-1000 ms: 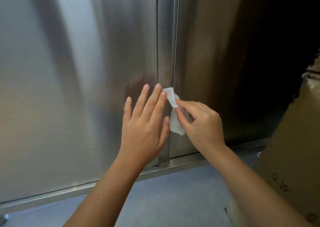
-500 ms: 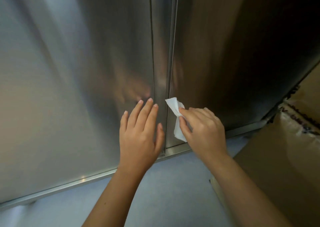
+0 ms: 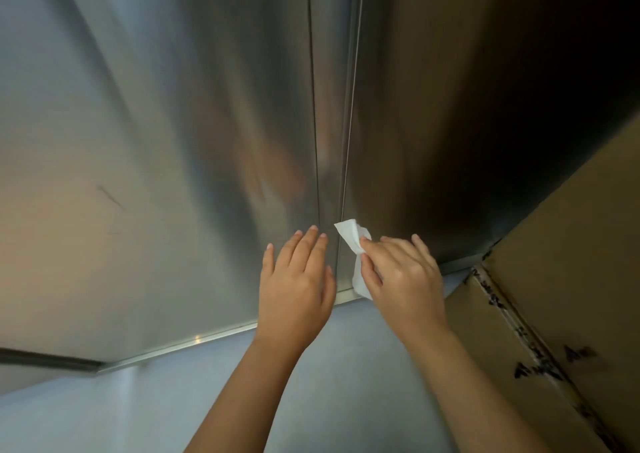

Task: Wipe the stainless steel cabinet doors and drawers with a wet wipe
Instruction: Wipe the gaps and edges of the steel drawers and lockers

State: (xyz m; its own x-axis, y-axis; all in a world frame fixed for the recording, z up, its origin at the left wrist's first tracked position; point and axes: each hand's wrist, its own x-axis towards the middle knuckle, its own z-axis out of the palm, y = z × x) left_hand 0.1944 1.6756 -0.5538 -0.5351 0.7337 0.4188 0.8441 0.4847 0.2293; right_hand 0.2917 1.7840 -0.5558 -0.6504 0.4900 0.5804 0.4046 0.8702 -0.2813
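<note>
Left door [image 3: 156, 141] is a big brushed steel panel. The left hand [image 3: 294, 283] lies flat on it down by its bottom right corner, fingers straight, nothing in that grip (looks like it's just bracing the door). Right beside it runs the seam [image 3: 347, 148] between the two doors.

The wet wipe [image 3: 350, 237] sits just right of that seam, against the bottom left corner of the right door [image 3: 450, 123]. It's bunched into a strip with its long axis running up and down along the seam. The top corner pokes up and left toward the gap, and the lower end hangs near the door's bottom edge. The right hand [image 3: 405, 279] has it pinched between thumb and fingertips around the middle, grip closed on it.

My guess is it's light, soft and floppy, and damp enough to cling to steel. Holding it mid-strip with fingers behind it makes sense, or the loose ends just flap. A cardboard box [image 3: 561, 279] crowds the far right.
</note>
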